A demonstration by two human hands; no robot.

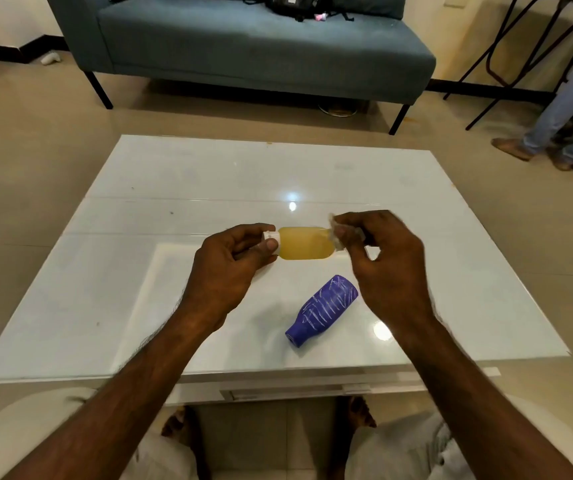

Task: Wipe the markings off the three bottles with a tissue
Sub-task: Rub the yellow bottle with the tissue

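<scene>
A small yellow bottle (304,243) with a white cap is held sideways above the white table (139,271). My left hand (229,268) grips it at the cap end. My right hand (387,268) pinches a crumpled whitish tissue (338,233) against the bottle's base end. A blue-purple bottle (323,310) lies on its side on the table below my right hand, its neck toward me, covered in white scribbled markings. A third bottle is not in view.
A blue-grey sofa (243,46) stands beyond the table with a black bag (295,3) on it. A person's legs (562,112) and black metal frame legs are at the far right. My knees show under the table's near edge.
</scene>
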